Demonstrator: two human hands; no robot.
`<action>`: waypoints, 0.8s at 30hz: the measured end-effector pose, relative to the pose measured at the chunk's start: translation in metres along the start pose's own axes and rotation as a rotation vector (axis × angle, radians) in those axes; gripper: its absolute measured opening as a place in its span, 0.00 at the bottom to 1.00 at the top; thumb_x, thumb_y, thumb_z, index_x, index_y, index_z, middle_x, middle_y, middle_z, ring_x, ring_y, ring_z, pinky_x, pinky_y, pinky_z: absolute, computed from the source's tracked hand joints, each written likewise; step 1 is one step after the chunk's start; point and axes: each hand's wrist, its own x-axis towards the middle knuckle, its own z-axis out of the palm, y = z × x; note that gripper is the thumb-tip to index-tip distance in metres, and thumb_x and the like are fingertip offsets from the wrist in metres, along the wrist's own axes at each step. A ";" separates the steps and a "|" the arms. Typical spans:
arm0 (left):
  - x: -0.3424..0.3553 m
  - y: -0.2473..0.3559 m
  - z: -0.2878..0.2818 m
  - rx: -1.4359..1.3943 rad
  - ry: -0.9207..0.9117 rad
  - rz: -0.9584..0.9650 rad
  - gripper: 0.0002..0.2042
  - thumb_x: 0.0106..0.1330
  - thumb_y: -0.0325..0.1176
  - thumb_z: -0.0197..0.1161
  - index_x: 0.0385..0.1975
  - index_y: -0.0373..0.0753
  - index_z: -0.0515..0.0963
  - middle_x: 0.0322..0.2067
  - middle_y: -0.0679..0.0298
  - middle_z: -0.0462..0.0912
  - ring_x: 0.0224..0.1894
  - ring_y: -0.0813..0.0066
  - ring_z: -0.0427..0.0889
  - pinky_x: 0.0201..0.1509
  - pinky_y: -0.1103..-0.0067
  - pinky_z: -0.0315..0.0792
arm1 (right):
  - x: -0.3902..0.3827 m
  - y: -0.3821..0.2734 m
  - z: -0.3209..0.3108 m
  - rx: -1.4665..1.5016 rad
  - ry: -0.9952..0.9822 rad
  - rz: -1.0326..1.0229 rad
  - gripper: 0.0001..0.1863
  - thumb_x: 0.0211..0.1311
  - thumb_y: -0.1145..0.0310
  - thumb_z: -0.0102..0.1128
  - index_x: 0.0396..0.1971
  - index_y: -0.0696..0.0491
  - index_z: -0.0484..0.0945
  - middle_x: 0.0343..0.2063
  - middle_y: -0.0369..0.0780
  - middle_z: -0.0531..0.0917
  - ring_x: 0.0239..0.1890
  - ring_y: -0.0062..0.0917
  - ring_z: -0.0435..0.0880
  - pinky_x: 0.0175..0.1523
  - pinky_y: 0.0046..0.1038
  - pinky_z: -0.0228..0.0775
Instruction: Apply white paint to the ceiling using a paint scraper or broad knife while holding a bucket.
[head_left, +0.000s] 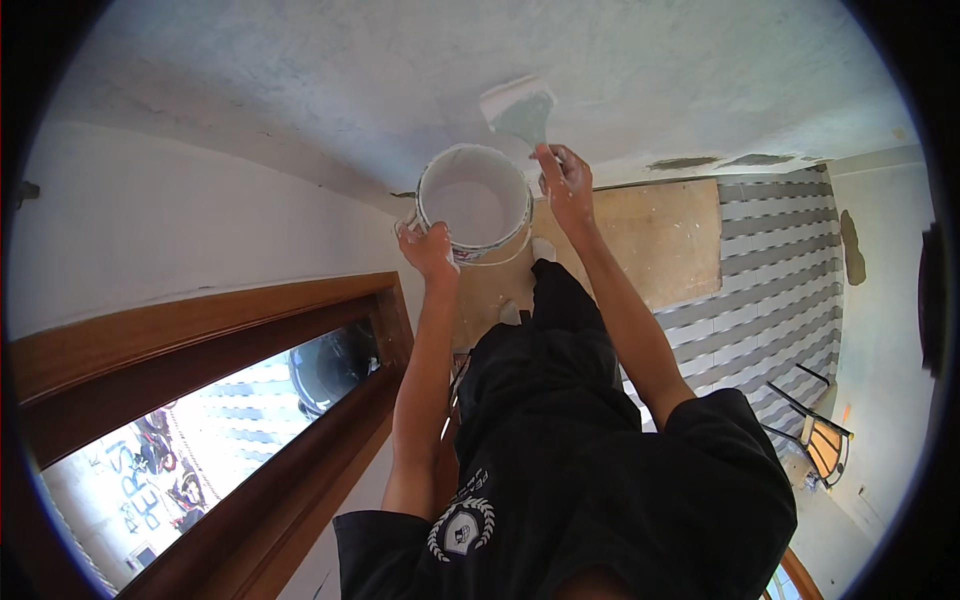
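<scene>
My left hand point(430, 250) grips the near left rim of a round white bucket point(475, 160), which is held up beside the wall. Pale paint point(470, 212) shows inside it, and its outer side is smeared. To the right of the bucket, my right hand point(568, 188) is closed around the handle of a wide flat paintbrush point(522, 114) with a pale green body. The white-coated bristle end lies against or close to the pale wall point(340, 90); actual contact is hard to tell. White splashes mark both hands.
A wood-framed opening point(300, 290) is at my left. Under my feet lies a tan board point(650, 240) with paint specks, beside a grey-and-white patterned floor point(775, 240). A chair point(822, 445) stands at the far right. Bare patches point(684, 163) show low on the wall.
</scene>
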 end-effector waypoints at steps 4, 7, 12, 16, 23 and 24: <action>0.001 -0.013 -0.019 0.062 0.003 0.070 0.26 0.44 0.19 0.57 0.50 0.23 0.68 0.39 0.48 0.79 0.37 0.62 0.81 0.38 0.72 0.76 | 0.013 0.035 0.013 -0.048 0.120 -0.084 0.17 0.68 0.56 0.57 0.30 0.56 0.79 0.12 0.26 0.66 0.15 0.08 0.61 0.21 0.17 0.50; -0.004 -0.016 -0.030 0.140 0.059 0.090 0.25 0.43 0.20 0.58 0.47 0.22 0.70 0.39 0.48 0.79 0.36 0.64 0.81 0.38 0.73 0.75 | 0.010 0.071 0.012 -0.148 0.157 -0.024 0.19 0.68 0.55 0.56 0.30 0.57 0.80 0.13 0.31 0.70 0.18 0.13 0.66 0.25 0.22 0.57; 0.004 -0.040 -0.073 0.169 0.026 0.129 0.23 0.44 0.19 0.57 0.46 0.24 0.70 0.39 0.54 0.79 0.37 0.69 0.80 0.39 0.77 0.74 | 0.005 0.124 0.008 -0.227 0.167 0.150 0.20 0.66 0.54 0.54 0.29 0.58 0.83 0.17 0.39 0.79 0.22 0.21 0.76 0.31 0.29 0.68; 0.010 -0.058 -0.099 0.159 0.042 0.185 0.21 0.45 0.18 0.57 0.44 0.26 0.70 0.38 0.55 0.79 0.37 0.70 0.80 0.40 0.77 0.74 | 0.027 0.095 0.010 -0.324 0.224 0.015 0.20 0.65 0.56 0.55 0.28 0.58 0.83 0.15 0.38 0.78 0.21 0.21 0.76 0.31 0.29 0.68; -0.001 -0.060 -0.123 0.070 0.046 0.177 0.23 0.45 0.15 0.55 0.46 0.26 0.69 0.43 0.50 0.78 0.41 0.65 0.80 0.46 0.75 0.75 | 0.016 0.006 0.029 -0.048 0.212 0.072 0.17 0.65 0.60 0.57 0.29 0.60 0.82 0.11 0.31 0.71 0.15 0.14 0.66 0.22 0.23 0.57; -0.004 -0.056 -0.123 -0.011 0.047 0.137 0.23 0.45 0.13 0.55 0.47 0.26 0.69 0.44 0.49 0.78 0.42 0.64 0.80 0.46 0.75 0.75 | 0.010 -0.013 0.030 -0.085 0.222 0.069 0.18 0.64 0.59 0.55 0.27 0.60 0.83 0.13 0.36 0.76 0.18 0.18 0.72 0.27 0.27 0.65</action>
